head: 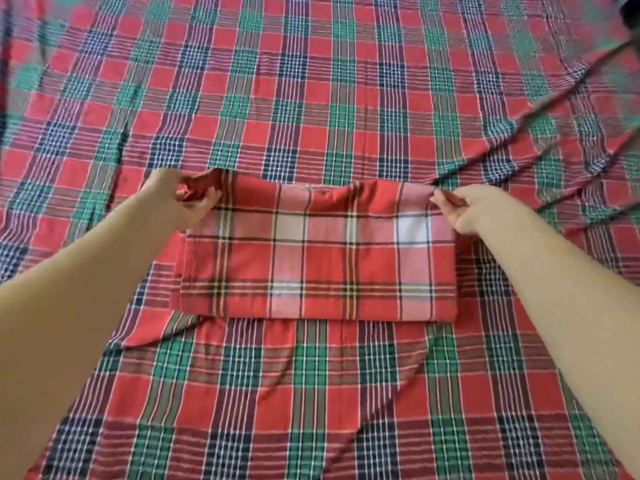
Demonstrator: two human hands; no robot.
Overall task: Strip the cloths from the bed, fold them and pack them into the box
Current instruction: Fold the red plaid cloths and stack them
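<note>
A red, white and yellow checked cloth (311, 258) lies folded into a wide rectangle in the middle of the bed. My left hand (180, 195) pinches its far left corner and lifts it a little. My right hand (467, 207) pinches the far right corner at the same height. The far edge of the cloth is raised and sags slightly between my hands. The near part lies flat. No box is in view.
A large red, green and blue checked sheet (311, 81) covers the whole bed under the folded cloth. It has creases at the right (540, 140) and near the front (398, 393). A dark blurred object (628, 8) shows at the top right corner.
</note>
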